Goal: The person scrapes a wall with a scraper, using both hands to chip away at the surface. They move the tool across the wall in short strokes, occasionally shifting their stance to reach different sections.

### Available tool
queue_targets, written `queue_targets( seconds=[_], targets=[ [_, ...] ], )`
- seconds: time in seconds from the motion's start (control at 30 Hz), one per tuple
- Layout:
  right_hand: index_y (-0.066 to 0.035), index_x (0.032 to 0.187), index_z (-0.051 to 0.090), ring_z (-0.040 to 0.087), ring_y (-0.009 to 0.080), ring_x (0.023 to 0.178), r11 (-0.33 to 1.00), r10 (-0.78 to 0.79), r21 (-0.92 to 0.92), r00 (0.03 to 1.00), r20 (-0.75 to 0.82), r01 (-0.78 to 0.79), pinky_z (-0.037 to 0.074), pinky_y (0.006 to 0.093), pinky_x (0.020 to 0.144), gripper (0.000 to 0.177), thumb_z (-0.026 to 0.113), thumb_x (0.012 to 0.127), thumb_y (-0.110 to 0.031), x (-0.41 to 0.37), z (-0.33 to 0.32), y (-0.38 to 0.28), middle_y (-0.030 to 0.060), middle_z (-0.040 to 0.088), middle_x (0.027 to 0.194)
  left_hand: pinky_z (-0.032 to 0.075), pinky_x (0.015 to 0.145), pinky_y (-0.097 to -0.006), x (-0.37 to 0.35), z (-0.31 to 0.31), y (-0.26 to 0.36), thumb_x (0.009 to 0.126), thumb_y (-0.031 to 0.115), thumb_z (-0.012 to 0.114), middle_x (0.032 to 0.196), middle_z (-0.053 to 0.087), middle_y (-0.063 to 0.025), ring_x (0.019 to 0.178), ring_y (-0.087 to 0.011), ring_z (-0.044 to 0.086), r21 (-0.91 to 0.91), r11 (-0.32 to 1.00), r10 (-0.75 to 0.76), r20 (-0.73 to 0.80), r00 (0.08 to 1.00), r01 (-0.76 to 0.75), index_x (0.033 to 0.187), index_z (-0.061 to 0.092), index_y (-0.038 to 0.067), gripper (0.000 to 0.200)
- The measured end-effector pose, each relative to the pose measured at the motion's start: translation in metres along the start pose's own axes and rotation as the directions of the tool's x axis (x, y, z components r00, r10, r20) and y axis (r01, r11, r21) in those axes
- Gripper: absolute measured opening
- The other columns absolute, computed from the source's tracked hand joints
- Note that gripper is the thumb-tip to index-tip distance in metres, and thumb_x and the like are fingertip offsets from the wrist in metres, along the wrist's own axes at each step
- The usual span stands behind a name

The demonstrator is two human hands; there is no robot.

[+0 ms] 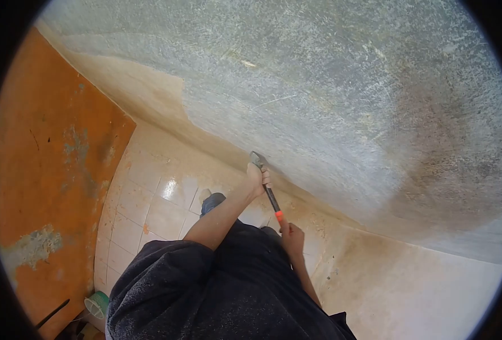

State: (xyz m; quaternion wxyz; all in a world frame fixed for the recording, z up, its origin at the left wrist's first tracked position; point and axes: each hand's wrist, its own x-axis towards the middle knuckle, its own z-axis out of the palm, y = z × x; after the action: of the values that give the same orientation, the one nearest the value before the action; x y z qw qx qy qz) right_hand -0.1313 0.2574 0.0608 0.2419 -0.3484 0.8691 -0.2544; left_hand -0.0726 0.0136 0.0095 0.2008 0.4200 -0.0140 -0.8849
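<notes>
A scraper [270,198] with a long black handle and an orange-red band slants up from my body toward the wall. Its grey metal head [255,157] is at the lower part of the scuffed grey wall [296,113]; contact with the surface is hard to make out. Close below the head, my left hand [257,177] is wrapped round the tool. My right hand [292,237] is closed round the lower end of the handle, just beyond the orange-red band.
An orange wall [52,147] with peeled patches rises on the left. Pale floor tiles [129,218], dusty and spotted with orange flecks, lie beneath me. A green-and-white basket-like container [96,304] stands at lower left. A pale wall [398,289] is at lower right.
</notes>
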Motion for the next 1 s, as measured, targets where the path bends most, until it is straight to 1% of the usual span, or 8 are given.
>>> queue_targets(
  seconds=[0.2, 0.4, 0.47, 0.57, 0.67, 0.77, 0.83, 1.0],
  targets=[
    [0.001, 0.077, 0.066, 0.064, 0.0276, 0.062, 0.996, 0.024, -0.087, 0.997, 0.079, -0.018, 0.048, 0.0362, 0.06, 0.044, 0.054, 0.097, -0.036, 0.009, -0.002, -0.005, 0.0171, 0.064, 0.066, 0.022, 0.041, -0.0309, -0.024, 0.021, 0.005, 0.093, 0.034, 0.024, 0.052, 0.022, 0.0049, 0.041, -0.0128, 0.02, -0.016, 0.999, 0.049, -0.032, 0.998, -0.049, 0.069, 0.033, 0.018, 0.031],
    [0.0, 0.086, 0.063, 0.057, 0.0224, 0.055, 0.991, -0.085, 0.121, 0.978, 0.191, 0.062, 0.046, 0.0372, 0.056, 0.042, 0.051, 0.099, -0.037, 0.012, -0.013, -0.02, 0.0121, 0.056, 0.059, 0.021, 0.041, -0.0298, -0.007, 0.005, 0.007, 0.096, 0.038, 0.022, 0.051, 0.021, 0.0066, 0.041, -0.0105, 0.019, -0.006, 0.998, 0.064, -0.102, 0.993, -0.065, 0.068, 0.034, 0.019, 0.036],
    [-0.001, 0.098, 0.058, 0.054, 0.0158, 0.054, 0.873, 0.03, 0.375, 0.801, 0.598, -0.312, 0.044, 0.0313, 0.053, 0.04, 0.045, 0.103, -0.038, 0.016, -0.029, -0.009, 0.0061, 0.054, 0.059, 0.018, 0.041, -0.0294, -0.006, 0.009, -0.006, 0.097, 0.043, 0.022, 0.051, 0.018, 0.0073, 0.041, -0.0096, 0.018, 0.017, 0.995, 0.096, -0.117, 0.988, -0.095, 0.066, 0.033, 0.02, 0.04],
    [-0.002, 0.102, 0.053, 0.05, 0.009, 0.049, 0.771, -0.081, 0.487, 0.695, 0.715, -0.411, 0.038, 0.0239, 0.045, 0.041, 0.042, 0.104, -0.042, 0.028, -0.033, -0.011, 0.0001, 0.049, 0.061, 0.02, 0.04, -0.0297, -0.006, 0.006, -0.018, 0.098, 0.046, 0.023, 0.051, 0.02, 0.0067, 0.041, -0.0092, 0.019, -0.006, 0.994, 0.108, -0.037, 0.993, -0.109, 0.069, 0.036, 0.019, 0.042],
    [-0.002, 0.099, 0.052, 0.047, 0.0099, 0.045, 0.713, -0.045, 0.519, 0.709, 0.704, -0.471, 0.038, 0.0243, 0.042, 0.041, 0.042, 0.104, -0.041, 0.029, -0.023, -0.007, 0.0027, 0.051, 0.064, 0.024, 0.04, -0.0296, -0.011, 0.009, -0.032, 0.099, 0.049, 0.027, 0.054, 0.03, 0.0051, 0.04, -0.0098, 0.023, -0.082, 0.972, 0.223, 0.004, 0.975, -0.222, 0.08, 0.045, 0.018, 0.041],
    [-0.003, 0.097, 0.052, 0.044, 0.0096, 0.043, 0.71, -0.009, 0.538, 0.758, 0.652, -0.454, 0.037, 0.0244, 0.041, 0.04, 0.04, 0.104, -0.04, 0.011, -0.019, -0.009, 0.0019, 0.049, 0.063, 0.028, 0.039, -0.028, -0.025, 0.015, -0.057, 0.101, 0.045, 0.032, 0.06, 0.039, 0.003, 0.04, -0.01, 0.029, -0.032, 0.907, 0.404, -0.209, 0.89, -0.42, 0.098, 0.049, 0.012, 0.037],
    [-0.004, 0.093, 0.05, 0.043, 0.0096, 0.042, 0.71, 0.016, 0.548, 0.787, 0.616, -0.443, 0.037, 0.0244, 0.04, 0.042, 0.037, 0.105, -0.042, 0.001, -0.012, -0.02, 0.0015, 0.046, 0.061, 0.038, 0.045, -0.0303, -0.042, 0.02, -0.067, 0.104, 0.038, 0.035, 0.066, 0.044, 0.0003, 0.049, -0.0099, 0.042, 0.368, 0.759, 0.61, -0.117, 0.783, -0.537, 0.097, 0.047, 0.007, 0.034],
    [-0.004, 0.086, 0.048, 0.039, 0.009, 0.039, 0.75, 0.106, 0.522, 0.853, 0.511, -0.406, 0.036, 0.0247, 0.037, 0.046, 0.033, 0.106, -0.043, -0.01, 0.022, -0.019, 0.0007, 0.042, 0.057, 0.037, 0.048, -0.0274, -0.02, -0.003, -0.072, 0.105, 0.035, 0.038, 0.066, 0.044, -0.0004, 0.053, -0.008, 0.044, 0.464, 0.673, 0.662, -0.03, 0.749, -0.576, 0.101, 0.046, 0.003, 0.033]
  ],
)
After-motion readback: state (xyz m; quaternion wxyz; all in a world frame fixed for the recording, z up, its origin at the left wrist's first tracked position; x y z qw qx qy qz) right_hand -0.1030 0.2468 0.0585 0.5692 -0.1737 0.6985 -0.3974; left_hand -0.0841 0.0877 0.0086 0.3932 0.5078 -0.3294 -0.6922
